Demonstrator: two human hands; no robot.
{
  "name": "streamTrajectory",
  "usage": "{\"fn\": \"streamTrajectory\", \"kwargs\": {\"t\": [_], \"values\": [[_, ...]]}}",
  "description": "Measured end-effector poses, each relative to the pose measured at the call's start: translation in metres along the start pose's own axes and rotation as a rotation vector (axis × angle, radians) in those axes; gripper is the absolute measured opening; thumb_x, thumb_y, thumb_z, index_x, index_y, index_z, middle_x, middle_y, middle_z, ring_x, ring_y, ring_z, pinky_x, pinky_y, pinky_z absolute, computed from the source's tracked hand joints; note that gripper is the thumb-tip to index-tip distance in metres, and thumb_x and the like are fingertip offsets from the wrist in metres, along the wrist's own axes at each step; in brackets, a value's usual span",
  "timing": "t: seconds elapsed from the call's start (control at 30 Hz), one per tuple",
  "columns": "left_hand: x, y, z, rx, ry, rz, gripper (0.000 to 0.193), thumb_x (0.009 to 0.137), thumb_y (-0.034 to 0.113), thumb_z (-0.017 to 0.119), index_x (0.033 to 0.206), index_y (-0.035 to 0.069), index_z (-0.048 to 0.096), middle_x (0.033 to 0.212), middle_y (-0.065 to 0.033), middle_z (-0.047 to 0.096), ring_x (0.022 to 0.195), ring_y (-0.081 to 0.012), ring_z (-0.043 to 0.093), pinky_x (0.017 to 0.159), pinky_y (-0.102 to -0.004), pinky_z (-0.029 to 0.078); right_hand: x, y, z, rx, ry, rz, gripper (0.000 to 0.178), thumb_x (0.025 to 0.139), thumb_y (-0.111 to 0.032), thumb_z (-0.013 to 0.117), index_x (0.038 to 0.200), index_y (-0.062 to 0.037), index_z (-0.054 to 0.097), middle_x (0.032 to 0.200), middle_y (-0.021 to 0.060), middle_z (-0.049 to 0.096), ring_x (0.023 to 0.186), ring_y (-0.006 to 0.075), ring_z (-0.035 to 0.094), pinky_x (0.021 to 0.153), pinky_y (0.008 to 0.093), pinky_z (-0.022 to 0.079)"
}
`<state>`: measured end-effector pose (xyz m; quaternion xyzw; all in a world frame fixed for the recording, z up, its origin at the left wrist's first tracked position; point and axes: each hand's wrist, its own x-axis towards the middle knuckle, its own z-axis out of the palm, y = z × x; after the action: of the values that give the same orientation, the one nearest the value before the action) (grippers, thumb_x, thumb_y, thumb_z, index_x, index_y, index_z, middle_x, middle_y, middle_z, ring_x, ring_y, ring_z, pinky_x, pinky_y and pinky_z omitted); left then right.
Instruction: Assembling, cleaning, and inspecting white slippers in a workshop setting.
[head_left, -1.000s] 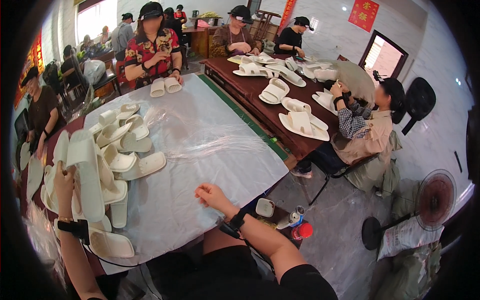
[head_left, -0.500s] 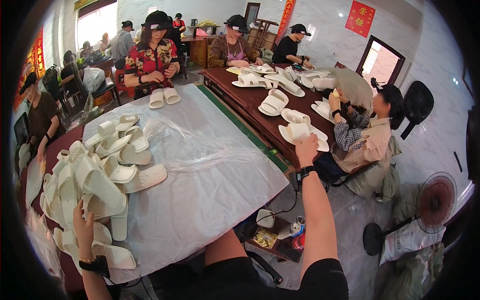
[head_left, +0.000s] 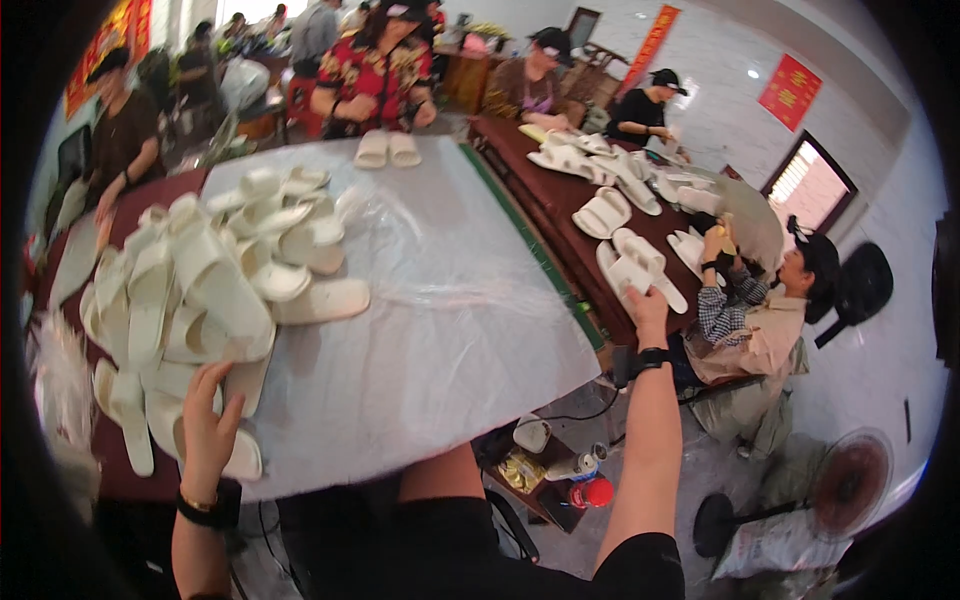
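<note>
My left hand (head_left: 212, 425) is over the near part of a heaped pile of off-white slide slippers (head_left: 200, 270) on the left table, thumb and fingers apart, with nothing gripped in them. At arm's length to the right, my right hand (head_left: 649, 312) has its fingers closed on the near end of a white slide slipper (head_left: 623, 268). That slipper sits on the brown table close against another white slipper (head_left: 655, 263); my fingertips are partly hidden. Just beyond them is a further pair of white slippers (head_left: 602, 212).
Clear plastic sheeting (head_left: 430, 370) covers the left table, with a slipper pair (head_left: 387, 150) at its far edge. A co-worker (head_left: 770, 320) sits right of the brown table (head_left: 520, 190). A low box of containers (head_left: 545, 470) and a fan (head_left: 850, 485) stand on the right.
The whole view has shifted. My right hand stays at the slipper, which now lies more neatly beside its neighbour. My left hand has moved from the pile's side to over its near slippers.
</note>
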<state>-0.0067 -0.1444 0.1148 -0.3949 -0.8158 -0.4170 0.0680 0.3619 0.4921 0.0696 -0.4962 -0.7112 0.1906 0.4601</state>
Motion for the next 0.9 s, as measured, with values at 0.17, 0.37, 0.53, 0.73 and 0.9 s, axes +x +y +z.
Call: {"fn": "streamTrajectory", "kwargs": {"t": [0.17,0.37,0.53,0.73,0.9], "values": [[-0.005,0.021,0.020,-0.103,-0.061,0.003,0.036,0.077,0.001,0.066,0.113,-0.001,0.060,0.111,-0.0177,0.060,0.105,-0.0340,0.058,0.092,-0.0362,0.045,-0.051,-0.122,-0.023,0.748,-0.155,0.127,0.013,0.087,-0.011,0.068,0.095,-0.0027,0.062,0.086,0.0057,0.066,0.076,0.0122,0.063,0.065,0.0254,0.049],[-0.031,0.028,0.054,-0.365,-0.331,-0.065,0.045,0.083,0.010,0.068,0.125,0.002,0.053,0.117,-0.0144,0.059,0.107,-0.0264,0.058,0.091,-0.0355,0.046,-0.173,-0.247,-0.014,0.940,-0.404,0.149,0.020,0.090,-0.004,0.062,0.109,0.0012,0.058,0.098,0.0071,0.065,0.083,0.0135,0.063,0.071,0.0250,0.051],[-0.046,0.025,0.092,-0.888,-0.507,-0.378,0.071,0.095,0.030,0.059,0.149,0.005,0.021,0.138,-0.0172,0.042,0.119,-0.0220,0.050,0.098,-0.0355,0.043,-0.316,-0.274,0.051,1.035,-0.874,0.335,0.033,0.088,-0.007,0.063,0.119,0.0004,0.057,0.101,0.0043,0.065,0.088,0.0103,0.059,0.079,0.0248,0.046],[-0.049,-0.007,0.110,-0.760,-0.140,-0.616,0.079,0.088,0.030,0.066,0.145,-0.004,0.023,0.142,-0.0245,0.039,0.130,-0.0300,0.042,0.106,-0.0360,0.035,-0.377,-0.266,0.084,0.625,-1.274,-0.135,0.035,0.086,-0.010,0.062,0.119,-0.0003,0.058,0.109,0.0120,0.062,0.100,0.0203,0.059,0.090,0.0315,0.045],[-0.070,-0.045,0.108,-0.444,-0.134,-0.398,0.080,0.083,0.030,0.069,0.142,-0.006,0.028,0.140,-0.0286,0.039,0.132,-0.0355,0.038,0.109,-0.0394,0.032,-0.325,-0.223,0.109,0.229,-0.686,-0.439,0.042,0.081,-0.011,0.064,0.120,0.0010,0.055,0.113,0.0177,0.060,0.108,0.0333,0.055,0.097,0.0391,0.040]]}}
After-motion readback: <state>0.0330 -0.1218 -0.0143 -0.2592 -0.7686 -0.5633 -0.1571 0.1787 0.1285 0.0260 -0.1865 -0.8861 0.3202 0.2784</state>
